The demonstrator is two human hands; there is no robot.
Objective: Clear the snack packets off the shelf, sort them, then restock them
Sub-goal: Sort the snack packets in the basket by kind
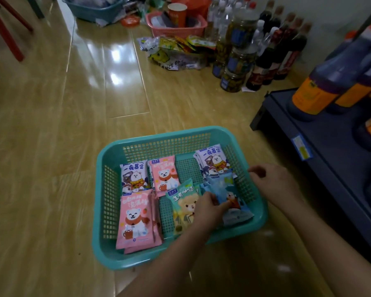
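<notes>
Left grip pinches blue packet in basket, right grip curled at basket's right rim, hold unclear; pink packets grouped at basket's left, purple packets split, so sorting looks partway, restocking shelf beside basket remains.

Print on packets and bag
"一夜暴富" heads the purple-white packets; the plastic bag reads "A NICE D…", the rest blurred.

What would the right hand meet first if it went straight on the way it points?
Probably the white-and-purple snack packets in the far right corner of the teal plastic mesh basket; the right hand sits by its right rim, though depth is unclear.
</notes>
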